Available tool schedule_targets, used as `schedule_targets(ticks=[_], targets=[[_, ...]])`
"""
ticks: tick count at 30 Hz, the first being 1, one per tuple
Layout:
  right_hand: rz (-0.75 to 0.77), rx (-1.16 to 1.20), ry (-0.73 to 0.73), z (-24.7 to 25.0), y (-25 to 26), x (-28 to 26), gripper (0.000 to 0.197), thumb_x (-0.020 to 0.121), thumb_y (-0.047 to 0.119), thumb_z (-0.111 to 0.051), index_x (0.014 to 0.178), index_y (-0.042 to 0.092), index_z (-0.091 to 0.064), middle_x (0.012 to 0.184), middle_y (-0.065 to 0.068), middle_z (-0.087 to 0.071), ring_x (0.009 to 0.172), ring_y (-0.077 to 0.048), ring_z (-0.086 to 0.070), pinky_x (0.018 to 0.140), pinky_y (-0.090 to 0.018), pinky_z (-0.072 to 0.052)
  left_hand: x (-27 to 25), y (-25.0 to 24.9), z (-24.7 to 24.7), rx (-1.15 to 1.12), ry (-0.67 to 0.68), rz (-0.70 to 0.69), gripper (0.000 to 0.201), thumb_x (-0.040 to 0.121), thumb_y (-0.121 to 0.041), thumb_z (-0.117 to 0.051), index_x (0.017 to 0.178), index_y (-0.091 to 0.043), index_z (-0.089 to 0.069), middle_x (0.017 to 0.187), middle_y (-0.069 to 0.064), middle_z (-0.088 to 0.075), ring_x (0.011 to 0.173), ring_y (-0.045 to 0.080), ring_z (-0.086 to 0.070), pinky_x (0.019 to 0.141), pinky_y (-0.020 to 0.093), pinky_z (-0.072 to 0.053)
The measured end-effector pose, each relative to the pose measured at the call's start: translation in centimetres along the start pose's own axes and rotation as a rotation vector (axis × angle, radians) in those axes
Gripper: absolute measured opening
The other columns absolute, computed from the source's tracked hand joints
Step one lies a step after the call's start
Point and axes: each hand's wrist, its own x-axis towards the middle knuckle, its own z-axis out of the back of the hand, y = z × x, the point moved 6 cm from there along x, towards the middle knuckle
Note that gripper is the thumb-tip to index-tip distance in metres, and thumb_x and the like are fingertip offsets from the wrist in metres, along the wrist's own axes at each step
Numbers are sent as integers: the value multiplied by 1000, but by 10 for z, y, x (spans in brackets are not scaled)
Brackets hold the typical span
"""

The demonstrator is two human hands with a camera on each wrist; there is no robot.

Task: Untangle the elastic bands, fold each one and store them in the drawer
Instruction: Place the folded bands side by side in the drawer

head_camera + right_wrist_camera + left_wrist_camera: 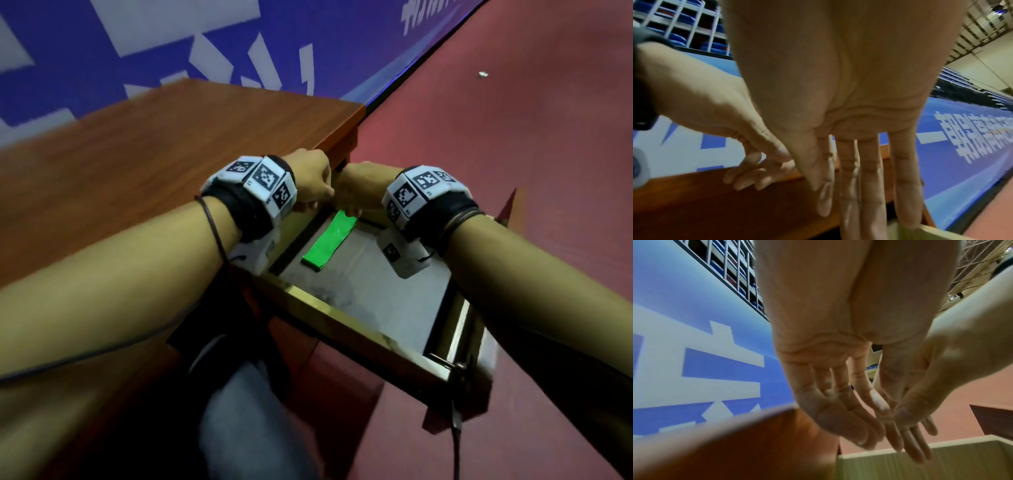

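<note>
Green and folded flat, the elastic band (pixel 329 241) lies on the grey floor of the pulled-out drawer (pixel 346 317), along its left wall near the back edge. Both hands hover over that far end, beside the wooden desktop's (pixel 144 161) right front corner. The left hand (pixel 310 180) holds nothing, fingers (pixel 840 408) extended and loose. The right hand (pixel 359 188) is flat, its fingers (pixel 902 183) straight and together, fingertips just above the band's far end. White Chinese characters cross the blue banner (pixel 171 37); I cannot read them. Each wrist wears a black-and-white marker cuff (pixel 253 185).
</note>
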Motion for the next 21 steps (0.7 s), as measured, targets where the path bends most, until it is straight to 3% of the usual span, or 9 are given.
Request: schedule_targets(ticks=[4, 9, 13, 17, 21], targets=[[110, 4, -29, 16, 57, -12, 21, 95, 12, -52, 92, 4, -72, 84, -12, -75, 75, -24, -73, 80, -36, -59, -48, 8, 37, 158, -36, 2, 13, 94, -22, -64, 83, -16, -68, 72, 1, -67, 55, 10, -58, 72, 29, -55], [255, -75, -4, 21, 152, -21, 21, 96, 13, -53, 101, 8, -73, 86, -8, -75, 80, -22, -72, 82, -35, -56, -116, 56, 68, 238, 1, 88, 16, 93, -18, -63, 86, -5, -71, 71, 6, -71, 56, 21, -65, 62, 30, -56], [360, -99, 15, 19, 226, -20, 20, 95, 16, -55, 102, 11, -73, 88, -5, -76, 78, -18, -71, 77, -31, -55, -169, 104, 89, 274, 17, 165, 16, 93, -17, -62, 79, -11, -69, 76, 9, -74, 65, 27, -70, 65, 32, -58], [448, -118, 58, 10, 296, -16, 18, 96, 15, -54, 100, 11, -71, 83, -5, -76, 68, -13, -72, 74, -31, -57, -219, 158, 113, 251, -47, 261, 15, 94, -18, -62, 83, -10, -69, 75, 6, -73, 63, 23, -69, 62, 30, -58], [558, -171, 84, -3, 375, -10, 18, 97, 16, -54, 103, 12, -70, 83, -4, -76, 69, -13, -72, 69, -29, -56, -278, 219, 135, 210, -115, 384, 15, 95, -20, -63, 88, -8, -69, 71, 3, -71, 58, 19, -65, 57, 28, -54]])
